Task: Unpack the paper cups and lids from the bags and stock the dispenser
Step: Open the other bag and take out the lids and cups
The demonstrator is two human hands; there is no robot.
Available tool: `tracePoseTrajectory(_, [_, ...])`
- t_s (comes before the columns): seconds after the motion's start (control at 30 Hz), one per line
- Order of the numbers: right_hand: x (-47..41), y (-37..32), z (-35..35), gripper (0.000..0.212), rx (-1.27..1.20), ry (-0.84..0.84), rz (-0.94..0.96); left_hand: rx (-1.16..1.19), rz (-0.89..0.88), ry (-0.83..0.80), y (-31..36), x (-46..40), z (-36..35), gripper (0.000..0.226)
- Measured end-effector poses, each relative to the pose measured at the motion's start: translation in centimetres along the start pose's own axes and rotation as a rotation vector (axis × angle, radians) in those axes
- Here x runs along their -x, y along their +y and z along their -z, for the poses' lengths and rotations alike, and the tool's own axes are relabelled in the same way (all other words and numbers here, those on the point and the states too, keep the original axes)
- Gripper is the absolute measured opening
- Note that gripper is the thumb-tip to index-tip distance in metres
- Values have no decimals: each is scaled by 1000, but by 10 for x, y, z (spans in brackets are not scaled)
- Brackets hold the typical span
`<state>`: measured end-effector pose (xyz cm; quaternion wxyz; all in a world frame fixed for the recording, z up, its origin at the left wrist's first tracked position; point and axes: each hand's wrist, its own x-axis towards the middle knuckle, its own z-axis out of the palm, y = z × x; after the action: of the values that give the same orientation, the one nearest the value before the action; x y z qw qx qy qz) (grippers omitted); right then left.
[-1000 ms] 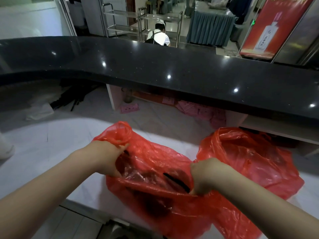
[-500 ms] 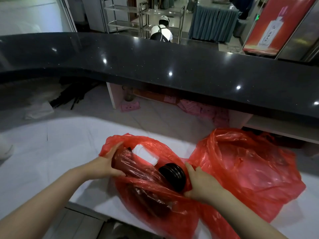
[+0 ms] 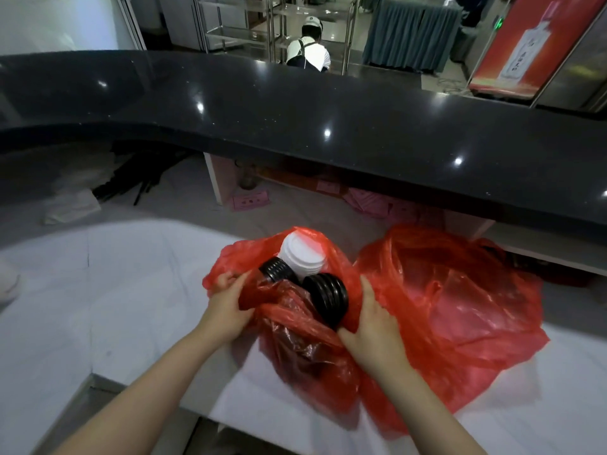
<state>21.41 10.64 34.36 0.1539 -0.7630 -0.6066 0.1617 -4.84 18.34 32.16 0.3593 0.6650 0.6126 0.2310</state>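
Note:
A red plastic bag (image 3: 295, 343) lies open on the white counter (image 3: 98, 290) in front of me. Out of its mouth stick a stack of white lids or cups (image 3: 300, 254) and two stacks of black lids (image 3: 328, 298), the smaller one (image 3: 277, 270) to the left. My left hand (image 3: 226, 307) grips the bag's left edge. My right hand (image 3: 374, 323) holds the bag's right side, its fingers curled against the plastic beside the larger black stack. A second red bag (image 3: 453, 310) lies crumpled to the right, its contents hidden.
A long black countertop (image 3: 295, 119) curves across the view behind the white counter. Under it lie pink papers (image 3: 249, 200), black rods (image 3: 141, 185) and a white cloth (image 3: 70, 205). A person in white (image 3: 308, 50) crouches by metal racks beyond.
The bag's mouth has been pulled wider and lower, so the white stack and two black lid stacks now stand out of it. Both hands have shifted down along the bag's edges.

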Motion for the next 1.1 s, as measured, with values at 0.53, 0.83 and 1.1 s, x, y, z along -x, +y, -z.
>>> tracePoseTrajectory(0.53, [16,-17,39,24,-234,101,363,-346,-658,33,36,17,31,39])
tracePoseTrajectory(0.83, [26,-10,35,52,228,-428,139,-517,-529,19,-9,46,23,32])
tracePoseTrajectory(1.1, [50,-10,-2,112,331,-373,224,-642,-363,-107,-32,71,-13,102])
